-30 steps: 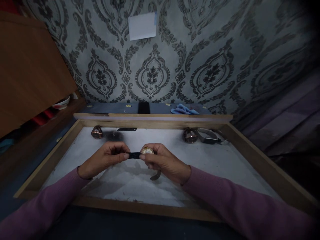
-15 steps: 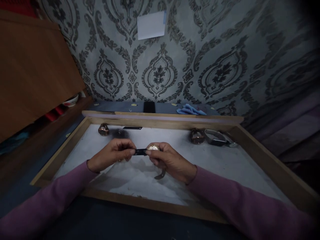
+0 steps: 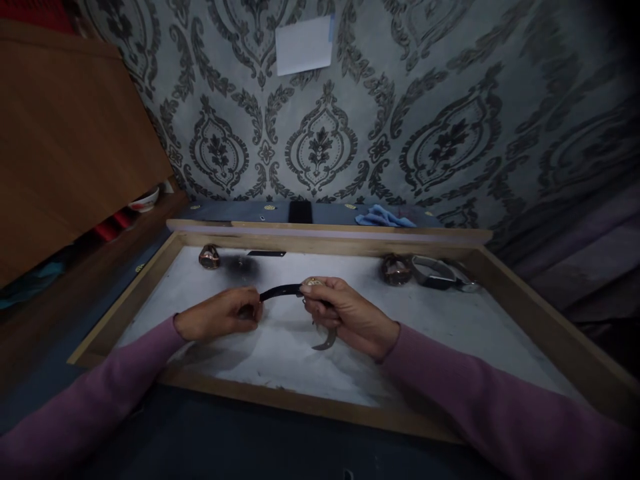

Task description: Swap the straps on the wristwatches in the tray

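Note:
A wristwatch (image 3: 314,282) with a gold-toned case is gripped in my right hand (image 3: 345,310), above the white floor of a shallow wooden tray (image 3: 310,413). One black strap (image 3: 280,291) reaches left from the case and bends in a slight arch. My left hand (image 3: 225,313) pinches the far end of that strap, fingers closed. Below my right hand hangs the other strap piece (image 3: 325,340), curved and greyish. My right fingers cover part of the watch.
Inside the tray lie a watch (image 3: 209,257) at the back left, a flat black strip (image 3: 267,253), another watch (image 3: 396,270) and a grey-and-black watch (image 3: 434,273) at the back right. Behind the tray are a blue cloth (image 3: 383,217) and patterned wallpaper. A wooden cabinet (image 3: 75,133) stands left.
My left hand has moved left and slightly down along the strap, so a longer stretch of it shows between my hands. My right hand still holds the watch.

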Available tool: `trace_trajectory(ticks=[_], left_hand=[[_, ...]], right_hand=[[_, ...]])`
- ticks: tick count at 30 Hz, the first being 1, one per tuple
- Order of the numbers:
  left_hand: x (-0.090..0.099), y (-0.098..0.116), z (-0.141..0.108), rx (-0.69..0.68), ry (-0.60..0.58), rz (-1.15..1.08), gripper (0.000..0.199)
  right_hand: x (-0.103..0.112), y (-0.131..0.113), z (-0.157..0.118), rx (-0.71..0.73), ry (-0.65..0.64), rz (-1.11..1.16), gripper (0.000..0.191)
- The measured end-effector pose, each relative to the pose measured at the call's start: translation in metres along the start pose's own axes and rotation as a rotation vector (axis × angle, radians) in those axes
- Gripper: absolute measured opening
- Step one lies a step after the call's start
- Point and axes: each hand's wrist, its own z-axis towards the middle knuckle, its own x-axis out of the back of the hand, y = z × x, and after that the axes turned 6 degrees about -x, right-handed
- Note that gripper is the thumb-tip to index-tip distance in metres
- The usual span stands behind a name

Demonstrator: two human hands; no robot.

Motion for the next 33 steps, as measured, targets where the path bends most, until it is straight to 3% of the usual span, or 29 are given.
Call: trace_trajectory(ticks=[5,8,12,15,23,33], left_hand=[[0.007,-0.005,-0.003,0.085,0.047,-0.310,0.013],[0.014,-0.006,-0.007,0.142,0.096,-0.536,0.026],[0.021,-0.006,-0.014,0.091,0.185,-0.785,0.042],[0.025,-0.008,-0.017,0.055,0.217,-0.908,0.035],[0.020,-0.007,-0.016,0.073,0.241,-1.014,0.018],[0.008,-0.009,-0.004,0.151,0.270,-1.088,0.032]], right_hand=[[0.007,-0.007,0.000,0.034,0.032,0.044,0.030],[0.009,-0.010,0.000,0.050,0.043,0.037,0.029],[0.012,-0.012,0.001,0.076,0.044,0.007,0.030],[0.013,-0.014,0.001,0.082,0.050,-0.003,0.032],[0.012,-0.013,0.001,0.076,0.041,-0.022,0.032],[0.009,-0.012,0.001,0.055,0.032,-0.135,0.036]])
